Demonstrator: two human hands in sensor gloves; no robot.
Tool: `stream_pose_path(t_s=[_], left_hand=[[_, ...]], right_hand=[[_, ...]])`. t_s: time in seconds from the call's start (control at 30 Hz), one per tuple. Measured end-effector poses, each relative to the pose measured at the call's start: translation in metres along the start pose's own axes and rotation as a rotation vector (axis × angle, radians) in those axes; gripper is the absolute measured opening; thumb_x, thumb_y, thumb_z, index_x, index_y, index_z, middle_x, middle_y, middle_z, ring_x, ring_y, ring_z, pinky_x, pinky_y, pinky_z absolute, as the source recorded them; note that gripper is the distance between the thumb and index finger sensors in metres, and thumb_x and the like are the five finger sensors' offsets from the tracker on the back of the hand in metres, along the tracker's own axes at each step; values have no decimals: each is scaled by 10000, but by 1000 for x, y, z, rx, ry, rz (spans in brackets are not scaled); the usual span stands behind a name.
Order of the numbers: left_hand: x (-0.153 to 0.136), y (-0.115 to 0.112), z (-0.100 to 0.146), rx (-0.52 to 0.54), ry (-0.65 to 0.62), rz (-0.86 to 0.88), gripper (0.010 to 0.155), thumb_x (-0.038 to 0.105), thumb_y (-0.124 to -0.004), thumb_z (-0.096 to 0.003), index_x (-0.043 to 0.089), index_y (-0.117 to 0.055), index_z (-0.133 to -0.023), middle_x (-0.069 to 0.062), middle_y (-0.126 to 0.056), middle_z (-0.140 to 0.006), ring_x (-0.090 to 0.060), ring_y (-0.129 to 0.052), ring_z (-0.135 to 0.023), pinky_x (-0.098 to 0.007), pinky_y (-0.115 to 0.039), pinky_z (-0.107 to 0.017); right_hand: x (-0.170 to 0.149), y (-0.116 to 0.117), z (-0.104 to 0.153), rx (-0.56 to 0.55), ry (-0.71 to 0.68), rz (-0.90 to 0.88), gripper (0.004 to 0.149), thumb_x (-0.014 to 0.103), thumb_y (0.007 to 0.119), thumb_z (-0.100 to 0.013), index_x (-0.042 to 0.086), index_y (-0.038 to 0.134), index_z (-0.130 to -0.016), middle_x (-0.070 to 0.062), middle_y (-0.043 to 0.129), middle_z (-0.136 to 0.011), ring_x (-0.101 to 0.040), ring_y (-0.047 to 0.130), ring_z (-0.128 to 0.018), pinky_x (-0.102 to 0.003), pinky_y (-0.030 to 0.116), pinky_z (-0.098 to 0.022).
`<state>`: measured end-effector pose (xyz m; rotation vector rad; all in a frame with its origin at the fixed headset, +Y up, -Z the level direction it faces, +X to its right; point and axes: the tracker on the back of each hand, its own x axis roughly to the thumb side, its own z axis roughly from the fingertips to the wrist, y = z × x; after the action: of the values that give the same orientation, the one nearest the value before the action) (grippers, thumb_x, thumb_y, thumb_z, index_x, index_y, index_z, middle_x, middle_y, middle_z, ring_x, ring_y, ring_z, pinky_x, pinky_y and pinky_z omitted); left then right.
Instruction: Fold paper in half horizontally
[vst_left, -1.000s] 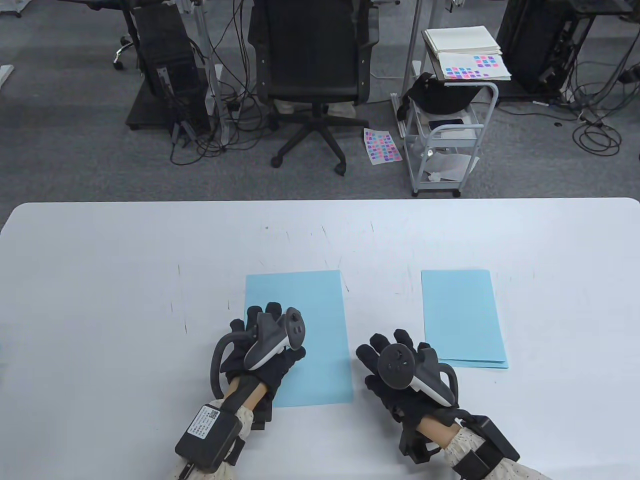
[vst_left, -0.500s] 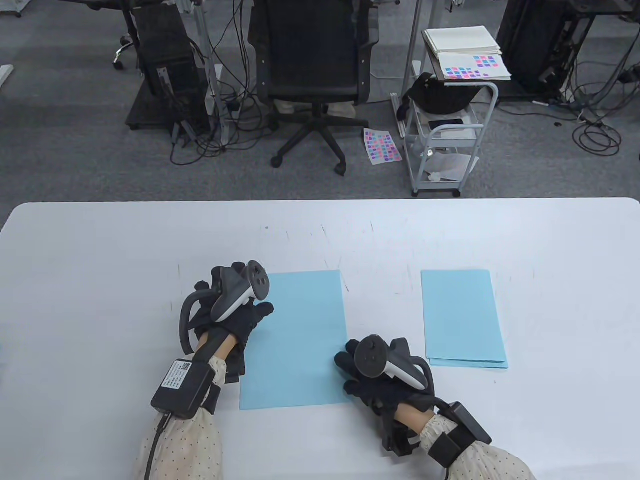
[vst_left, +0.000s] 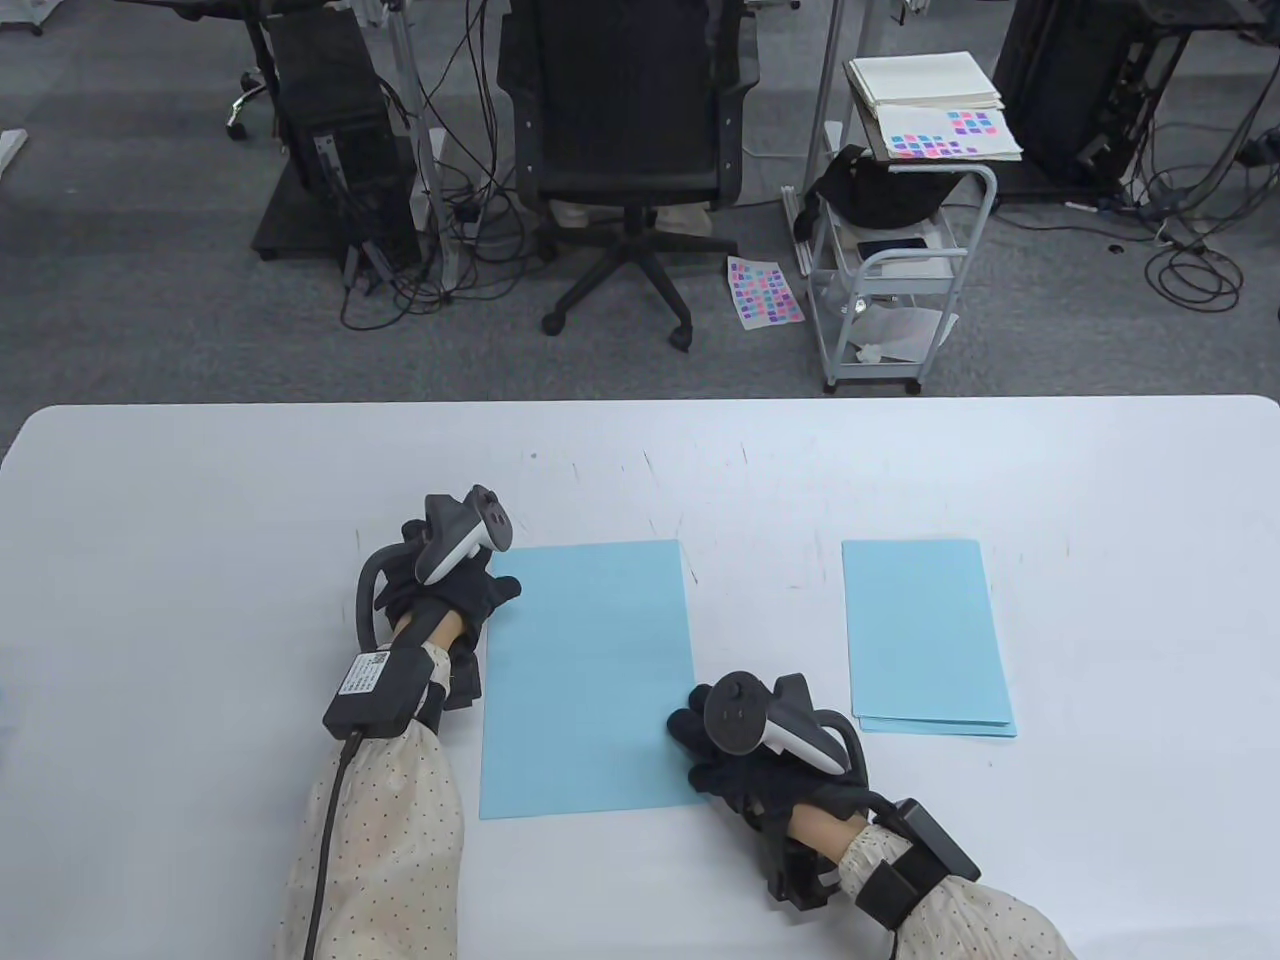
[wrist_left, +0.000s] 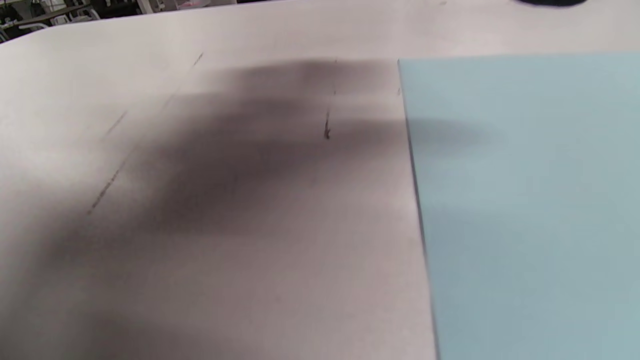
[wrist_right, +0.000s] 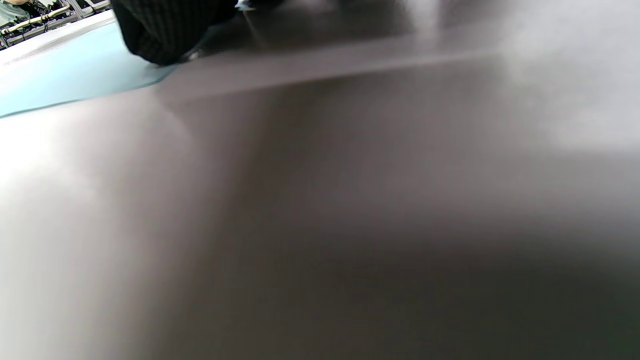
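One thin, limp blue sheet lain flat on surface; best lifted by corner. Left hand at far-left corner, right hand on near-right edge; finger states cannot be told.

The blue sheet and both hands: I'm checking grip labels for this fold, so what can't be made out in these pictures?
- Left hand at the blue sheet's far left corner: table view, the tracker hides its fingers; left wrist view shows none, so contact is unknown.
- Right hand at the sheet's right edge: table view, tracker covers the fingertips; right wrist view is blurred.
- Blue stack: sheet count too fine to tell.
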<state>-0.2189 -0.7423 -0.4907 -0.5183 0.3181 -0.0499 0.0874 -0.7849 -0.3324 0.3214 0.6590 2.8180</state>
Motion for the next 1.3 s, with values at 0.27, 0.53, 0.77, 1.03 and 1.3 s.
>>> stream_pose_path(t_s=[0.27, 0.53, 0.77, 1.03, 1.3], left_hand=[[8, -31, -32, -120, 31, 28, 821, 692, -581, -327, 623, -108, -994, 234, -13, -1179, -191, -22, -1160, -539, -224, -903], [9, -36, -29, -116, 17, 57, 730, 661, -582, -343, 687, -191, -958, 244, -39, -1173, -176, -64, -1164, -531, -257, -901], [13, -27, -19, -68, -20, 63, 643, 597, -644, -395, 716, -332, -944, 210, -203, -1206, -172, -204, -1182, -528, -307, -900], [7, -8, -6, -78, -109, 267, 691, 558, -681, -414, 672, -279, -964, 254, -646, -1111, -125, -591, -1125, -488, -446, -887], [3, 2, 3, -32, -123, 393, 914, 421, -782, -436, 337, -99, -1038, 280, -790, -953, -84, -777, -1014, -457, -539, -861]], right_hand=[[0, 0, 0, -5, -1, 7, 612, 415, 691, -480, 457, 421, -1027, 192, 266, -1165, -287, 127, -1084, -651, 147, -737], [0, 1, 0, -5, -3, 8, 610, 415, 687, -481, 456, 418, -1028, 189, 260, -1166, -287, 124, -1084, -651, 148, -738], [0, 1, 0, -6, -2, 11, 610, 417, 682, -481, 461, 414, -1027, 191, 257, -1166, -287, 121, -1084, -651, 150, -738], [0, 1, 0, -7, -3, 13, 610, 416, 681, -481, 457, 412, -1028, 188, 256, -1166, -288, 122, -1084, -651, 151, -739], [0, 2, 0, -12, -2, 16, 610, 417, 677, -480, 458, 410, -1027, 192, 255, -1166, -287, 123, -1085, -651, 151, -740]])
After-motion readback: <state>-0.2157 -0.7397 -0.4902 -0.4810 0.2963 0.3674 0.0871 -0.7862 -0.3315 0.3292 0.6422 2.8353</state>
